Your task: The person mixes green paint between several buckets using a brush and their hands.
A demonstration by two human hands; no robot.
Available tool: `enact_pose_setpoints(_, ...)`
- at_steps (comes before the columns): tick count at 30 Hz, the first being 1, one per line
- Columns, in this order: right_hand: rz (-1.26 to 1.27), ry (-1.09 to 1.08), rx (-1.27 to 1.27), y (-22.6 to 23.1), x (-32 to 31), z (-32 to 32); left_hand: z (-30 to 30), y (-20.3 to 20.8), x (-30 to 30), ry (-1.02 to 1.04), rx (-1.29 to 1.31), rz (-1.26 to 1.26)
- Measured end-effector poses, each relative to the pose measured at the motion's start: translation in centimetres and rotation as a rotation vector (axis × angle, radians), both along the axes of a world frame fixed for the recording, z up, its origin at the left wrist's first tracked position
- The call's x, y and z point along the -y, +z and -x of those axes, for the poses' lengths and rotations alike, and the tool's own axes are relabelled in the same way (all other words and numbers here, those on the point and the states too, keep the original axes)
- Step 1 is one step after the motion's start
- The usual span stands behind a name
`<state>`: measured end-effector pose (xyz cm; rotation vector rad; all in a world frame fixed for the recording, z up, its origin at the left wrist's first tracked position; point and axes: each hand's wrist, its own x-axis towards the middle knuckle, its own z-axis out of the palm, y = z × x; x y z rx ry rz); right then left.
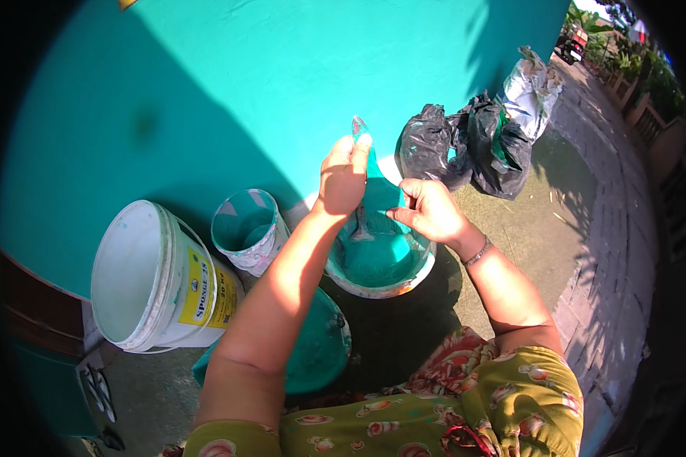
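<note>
My left hand (343,177) is closed around the upright handle of a teal-coated tool (373,171), its pale tip sticking out above the thumb. Lower down, the tool widens like a dipper; its exact kind is unclear. My right hand (437,212) pinches the edge of that wide part between thumb and fingers. Both hands are above a round white bucket (423,266) with teal paint (377,263) inside. A pale, brush-like shape (361,231) shows against the teal, partly behind my left wrist.
To the left stand a smaller paint-smeared pail (259,263) and a large white bucket (179,286) with a yellow label. A teal container (324,346) lies partly under my left arm. Black plastic bags (427,145) and a white sack (527,95) sit beside the teal wall (282,68).
</note>
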<state>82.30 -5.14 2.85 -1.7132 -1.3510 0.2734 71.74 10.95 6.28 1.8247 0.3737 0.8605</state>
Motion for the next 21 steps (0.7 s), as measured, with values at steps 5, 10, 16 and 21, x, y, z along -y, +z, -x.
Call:
enact_pose_setpoints(5, -0.062, -0.27, 0.568, 2.1, 0.6, 4.2, -0.6, 0.1, 1.9, 0.317, 0.158, -0.443)
enact_pose_setpoints(10, -0.121, -0.37, 0.837, 0.1, 0.3, 4.7, 0.3, 0.6, 0.9, 0.03, -0.026, -0.006)
enact_pose_setpoints(16, -0.159, -0.227, 0.58, 0.0, 0.3, 4.6, 0.9, -0.4, -1.0, -0.077, -0.009, 0.22)
enact_pose_setpoints(21, 0.036, -0.232, 0.454, 0.8, -0.1, 3.1, 1.9, -0.6, -1.0, -0.125, -0.033, 0.312)
